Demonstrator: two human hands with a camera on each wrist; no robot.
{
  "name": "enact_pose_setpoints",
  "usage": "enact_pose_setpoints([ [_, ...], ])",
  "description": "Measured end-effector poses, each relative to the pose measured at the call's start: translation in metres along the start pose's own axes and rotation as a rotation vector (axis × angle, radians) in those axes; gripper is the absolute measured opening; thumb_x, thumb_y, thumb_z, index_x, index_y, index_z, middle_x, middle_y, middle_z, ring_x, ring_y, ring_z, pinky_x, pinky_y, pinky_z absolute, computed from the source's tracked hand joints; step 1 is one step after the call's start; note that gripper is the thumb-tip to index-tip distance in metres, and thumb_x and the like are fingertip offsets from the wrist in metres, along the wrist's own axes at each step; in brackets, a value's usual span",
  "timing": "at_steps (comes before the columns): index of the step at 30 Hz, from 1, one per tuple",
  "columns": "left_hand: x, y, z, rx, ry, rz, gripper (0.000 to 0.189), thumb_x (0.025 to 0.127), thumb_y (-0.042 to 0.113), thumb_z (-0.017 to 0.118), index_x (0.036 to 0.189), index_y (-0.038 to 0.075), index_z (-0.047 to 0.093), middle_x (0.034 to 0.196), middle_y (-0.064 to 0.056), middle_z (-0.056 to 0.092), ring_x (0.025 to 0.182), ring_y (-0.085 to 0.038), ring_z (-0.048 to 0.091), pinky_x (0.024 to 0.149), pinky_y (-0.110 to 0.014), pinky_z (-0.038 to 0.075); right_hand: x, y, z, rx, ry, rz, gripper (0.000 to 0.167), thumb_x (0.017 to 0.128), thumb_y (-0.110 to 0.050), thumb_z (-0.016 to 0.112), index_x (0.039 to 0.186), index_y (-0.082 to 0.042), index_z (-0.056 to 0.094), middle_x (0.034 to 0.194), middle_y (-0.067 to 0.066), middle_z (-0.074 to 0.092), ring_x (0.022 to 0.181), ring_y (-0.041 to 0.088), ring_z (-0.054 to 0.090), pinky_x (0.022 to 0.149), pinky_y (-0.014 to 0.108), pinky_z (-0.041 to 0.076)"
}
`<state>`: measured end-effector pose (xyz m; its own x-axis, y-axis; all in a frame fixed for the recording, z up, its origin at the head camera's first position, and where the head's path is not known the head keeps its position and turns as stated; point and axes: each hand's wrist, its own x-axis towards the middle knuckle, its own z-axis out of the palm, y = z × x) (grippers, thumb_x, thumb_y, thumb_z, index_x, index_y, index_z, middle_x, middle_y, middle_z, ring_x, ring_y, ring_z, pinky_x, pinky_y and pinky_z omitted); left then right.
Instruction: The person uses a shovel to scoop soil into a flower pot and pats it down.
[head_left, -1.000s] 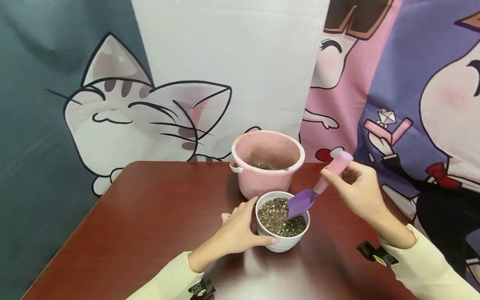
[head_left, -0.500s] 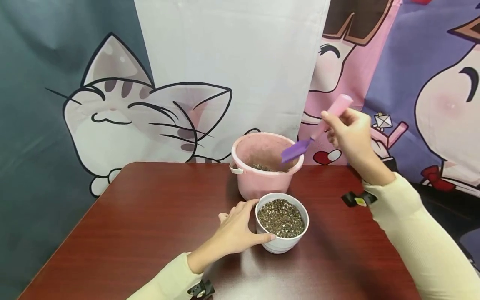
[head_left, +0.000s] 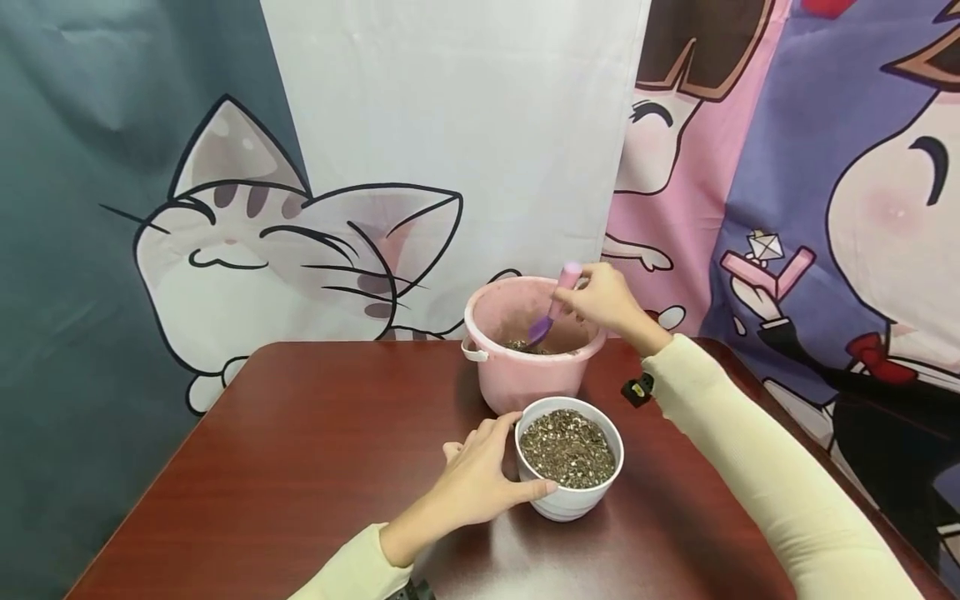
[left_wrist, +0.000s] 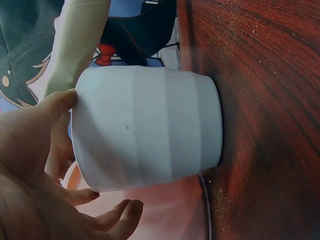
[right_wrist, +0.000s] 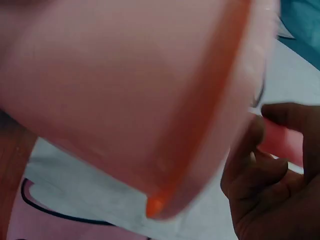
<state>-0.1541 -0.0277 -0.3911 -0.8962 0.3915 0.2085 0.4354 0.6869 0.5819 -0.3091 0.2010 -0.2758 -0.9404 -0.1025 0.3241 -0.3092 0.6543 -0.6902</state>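
My right hand (head_left: pixel 606 296) holds a small garden trowel by its pink handle (head_left: pixel 567 283) over the pink bucket (head_left: pixel 528 382). Its purple blade (head_left: pixel 538 331) points down inside the bucket, by the dark potting soil at the bottom. In the right wrist view, fingers curl round the handle beside the blurred bucket wall (right_wrist: pixel 125 90). Nearer stands a white flower pot (head_left: pixel 568 503), upright and filled almost to the rim with speckled soil (head_left: pixel 567 450). My left hand (head_left: pixel 480 479) grips its rim between thumb and index finger; the other fingers spread away from the wall in the left wrist view.
Pot and bucket stand close together on a dark red wooden table (head_left: pixel 337 433), the bucket behind. A white handle lug (head_left: pixel 474 353) sticks out on the bucket's left. Specks of soil dot the tabletop (left_wrist: pixel 260 100). A cartoon-printed cloth (head_left: pixel 465 125) hangs behind the table.
My right hand has carried the trowel from the pot's soil up and over, then left and down into the bucket. My left hand has stayed on the pot's rim.
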Motion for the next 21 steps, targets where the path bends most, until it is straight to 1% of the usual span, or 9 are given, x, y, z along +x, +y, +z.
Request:
enact_pose_setpoints([
  [2,-0.001,0.0,0.001,-0.006,-0.005,-0.002,0.093,0.072,0.069,0.075,0.145,0.019,0.044,0.123,-0.001,0.057,0.108,-0.022,0.056,0.076,-0.042,0.029,0.001,0.001,0.008,-0.092,-0.067,-0.01,0.02,0.086,-0.028,0.071,0.08,-0.009,0.073,0.066,0.006,0.071,0.056,0.017,0.065,0.049,0.026,0.047],
  [4,-0.001,-0.001,0.002,-0.011,-0.007,-0.003,0.093,0.072,0.069,0.075,0.144,0.019,0.043,0.123,-0.001,0.057,0.107,-0.022,0.056,0.076,-0.042,0.029,0.003,0.002,0.014,-0.13,-0.133,-0.019,0.021,0.086,-0.027,0.069,0.078,-0.009,0.076,0.067,0.004,0.072,0.057,0.015,0.062,0.049,0.025,0.042],
  [7,0.0,-0.002,0.001,-0.016,-0.009,-0.007,0.093,0.072,0.069,0.075,0.145,0.02,0.043,0.123,-0.001,0.057,0.106,-0.022,0.057,0.075,-0.041,0.028,0.007,0.004,0.021,-0.184,-0.196,-0.037,0.022,0.087,-0.027,0.068,0.075,-0.011,0.079,0.063,-0.001,0.07,0.056,0.011,0.055,0.05,0.025,0.038],
  [10,0.0,-0.003,0.001,-0.016,-0.008,-0.009,0.094,0.072,0.069,0.075,0.145,0.02,0.043,0.124,-0.002,0.057,0.106,-0.023,0.057,0.075,-0.041,0.028,0.01,0.007,0.025,-0.237,-0.214,-0.046,0.025,0.084,-0.026,0.072,0.067,-0.009,0.075,0.055,-0.002,0.065,0.051,0.009,0.05,0.049,0.025,0.038],
  [13,0.0,-0.003,0.001,-0.017,-0.009,-0.008,0.094,0.072,0.069,0.075,0.145,0.02,0.043,0.123,-0.001,0.057,0.106,-0.023,0.057,0.074,-0.04,0.028,0.01,0.009,0.025,-0.266,-0.233,-0.054,0.023,0.081,-0.023,0.075,0.065,-0.007,0.071,0.053,-0.001,0.063,0.05,0.01,0.05,0.049,0.026,0.04],
  [16,-0.001,-0.003,0.002,-0.027,-0.012,-0.005,0.093,0.072,0.068,0.075,0.145,0.02,0.042,0.122,-0.001,0.057,0.105,-0.023,0.057,0.074,-0.04,0.028,0.008,0.011,0.021,-0.267,-0.231,-0.062,0.019,0.079,-0.021,0.076,0.073,-0.004,0.072,0.056,0.0,0.062,0.055,0.012,0.052,0.053,0.027,0.042],
  [19,0.0,-0.004,0.002,-0.036,-0.013,-0.004,0.093,0.072,0.068,0.075,0.145,0.02,0.042,0.123,-0.002,0.057,0.105,-0.023,0.056,0.074,-0.04,0.027,0.005,0.012,0.011,-0.259,-0.188,-0.053,0.02,0.078,-0.021,0.076,0.08,-0.002,0.073,0.06,0.0,0.06,0.06,0.016,0.053,0.055,0.028,0.044],
  [21,0.001,-0.005,0.001,-0.042,-0.01,-0.004,0.093,0.072,0.067,0.075,0.145,0.02,0.042,0.124,-0.002,0.056,0.107,-0.024,0.056,0.075,-0.04,0.028,0.003,0.013,0.003,-0.253,-0.165,-0.043,0.022,0.079,-0.022,0.075,0.085,-0.001,0.075,0.064,0.001,0.064,0.062,0.017,0.056,0.056,0.029,0.046],
])
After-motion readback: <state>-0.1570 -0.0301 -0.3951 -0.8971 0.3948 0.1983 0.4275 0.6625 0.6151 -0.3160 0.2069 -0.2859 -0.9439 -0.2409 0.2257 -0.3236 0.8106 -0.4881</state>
